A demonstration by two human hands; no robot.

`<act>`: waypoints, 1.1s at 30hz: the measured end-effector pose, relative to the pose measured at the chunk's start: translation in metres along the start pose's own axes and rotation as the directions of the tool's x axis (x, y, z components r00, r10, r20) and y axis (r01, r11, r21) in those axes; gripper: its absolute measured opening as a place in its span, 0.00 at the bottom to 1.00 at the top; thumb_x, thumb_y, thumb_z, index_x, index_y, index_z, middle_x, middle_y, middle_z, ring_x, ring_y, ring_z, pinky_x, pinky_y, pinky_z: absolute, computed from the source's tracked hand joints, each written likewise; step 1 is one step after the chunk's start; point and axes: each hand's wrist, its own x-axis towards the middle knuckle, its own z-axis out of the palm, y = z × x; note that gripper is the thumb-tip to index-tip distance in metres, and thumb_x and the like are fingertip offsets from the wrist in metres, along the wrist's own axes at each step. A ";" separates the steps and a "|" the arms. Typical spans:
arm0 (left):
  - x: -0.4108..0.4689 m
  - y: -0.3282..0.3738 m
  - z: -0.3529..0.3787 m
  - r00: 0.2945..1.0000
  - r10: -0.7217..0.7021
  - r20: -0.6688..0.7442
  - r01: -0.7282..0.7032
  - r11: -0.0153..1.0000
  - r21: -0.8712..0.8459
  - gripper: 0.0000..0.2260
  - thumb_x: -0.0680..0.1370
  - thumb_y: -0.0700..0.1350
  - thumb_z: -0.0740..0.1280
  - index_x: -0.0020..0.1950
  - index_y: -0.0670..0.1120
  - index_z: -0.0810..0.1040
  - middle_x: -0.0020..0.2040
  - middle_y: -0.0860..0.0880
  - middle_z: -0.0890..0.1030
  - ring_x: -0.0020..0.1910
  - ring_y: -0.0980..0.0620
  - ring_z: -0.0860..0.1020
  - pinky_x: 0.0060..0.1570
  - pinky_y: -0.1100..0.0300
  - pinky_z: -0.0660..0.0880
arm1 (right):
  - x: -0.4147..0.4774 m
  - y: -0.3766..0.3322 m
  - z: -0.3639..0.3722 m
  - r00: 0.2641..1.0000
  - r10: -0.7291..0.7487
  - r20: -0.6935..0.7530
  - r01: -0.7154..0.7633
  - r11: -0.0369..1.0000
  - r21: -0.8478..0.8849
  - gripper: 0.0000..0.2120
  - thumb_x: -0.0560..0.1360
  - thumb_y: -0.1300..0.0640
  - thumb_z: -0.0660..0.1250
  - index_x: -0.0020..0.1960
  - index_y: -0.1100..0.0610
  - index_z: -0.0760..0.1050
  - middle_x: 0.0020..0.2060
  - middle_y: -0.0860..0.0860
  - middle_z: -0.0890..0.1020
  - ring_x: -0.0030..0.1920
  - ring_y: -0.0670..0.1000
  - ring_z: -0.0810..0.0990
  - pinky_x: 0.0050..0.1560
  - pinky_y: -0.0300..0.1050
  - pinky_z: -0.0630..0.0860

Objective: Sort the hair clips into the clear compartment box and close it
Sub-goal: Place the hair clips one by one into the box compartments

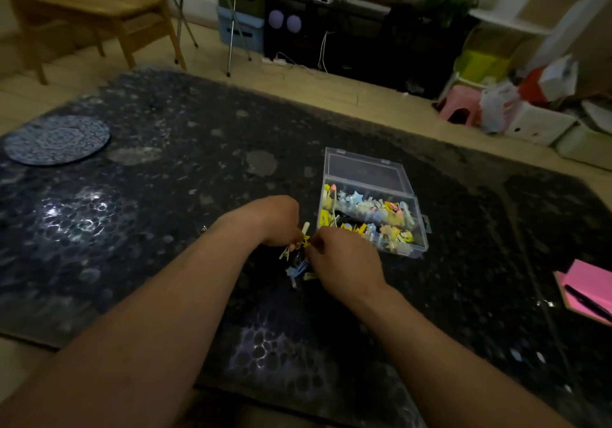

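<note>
Fingers [290, 241] of left hand [280, 220] and right hand [342, 262] curl in, pinching loose hair clips [298, 269] from small pile between them. Clear compartment box [364, 169] sits at 2 o'clock of pile, lid open, mostly filled. Remaining: few clips, then closing.

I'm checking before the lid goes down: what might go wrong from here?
The sorted clips heap high in the box; the open lid may not shut over them. The loose clips between the left hand and right hand look tangled, so pulling one could scatter others on the dark table.
</note>
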 end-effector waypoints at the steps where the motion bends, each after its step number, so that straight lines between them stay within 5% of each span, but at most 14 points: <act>1: -0.001 0.001 -0.001 1.000 -0.001 0.003 0.001 1.000 -0.001 0.08 0.79 0.49 0.70 0.52 0.45 0.83 0.51 0.46 0.84 0.50 0.46 0.83 0.51 0.52 0.80 | 0.001 -0.001 0.001 1.000 0.009 0.006 -0.009 1.000 -0.012 0.10 0.82 0.47 0.66 0.49 0.53 0.80 0.45 0.52 0.84 0.48 0.58 0.82 0.39 0.48 0.68; 14: -0.004 0.004 -0.001 1.000 0.004 -0.002 -0.004 1.000 0.029 0.08 0.82 0.47 0.67 0.57 0.46 0.81 0.58 0.46 0.82 0.55 0.45 0.81 0.56 0.52 0.79 | 0.002 -0.011 -0.003 0.994 0.050 0.100 -0.053 0.998 0.023 0.07 0.81 0.51 0.65 0.49 0.55 0.76 0.45 0.53 0.81 0.47 0.60 0.82 0.40 0.49 0.71; 20: -0.003 0.004 -0.002 1.000 0.000 0.024 0.000 1.000 0.012 0.10 0.83 0.46 0.63 0.61 0.46 0.79 0.61 0.45 0.80 0.58 0.44 0.79 0.57 0.53 0.77 | 0.007 0.023 -0.046 0.995 0.094 0.021 -0.096 0.987 0.128 0.08 0.82 0.50 0.67 0.45 0.50 0.79 0.39 0.47 0.82 0.41 0.47 0.81 0.44 0.49 0.80; 26: 0.000 0.006 -0.003 0.999 0.023 0.030 -0.024 0.999 0.022 0.11 0.85 0.45 0.61 0.62 0.45 0.79 0.62 0.44 0.80 0.58 0.44 0.80 0.54 0.55 0.75 | 0.037 0.112 -0.101 0.939 0.328 0.101 -0.300 0.927 -0.225 0.08 0.78 0.52 0.70 0.42 0.52 0.81 0.39 0.50 0.84 0.41 0.50 0.83 0.45 0.49 0.83; 33: -0.006 0.010 -0.004 0.999 0.029 0.046 -0.028 1.000 -0.007 0.10 0.84 0.43 0.60 0.59 0.44 0.80 0.58 0.45 0.82 0.55 0.45 0.80 0.52 0.54 0.76 | 0.046 0.123 -0.094 0.915 0.322 0.245 -0.184 0.870 -0.457 0.05 0.78 0.54 0.69 0.45 0.50 0.83 0.43 0.49 0.84 0.43 0.49 0.82 0.45 0.48 0.82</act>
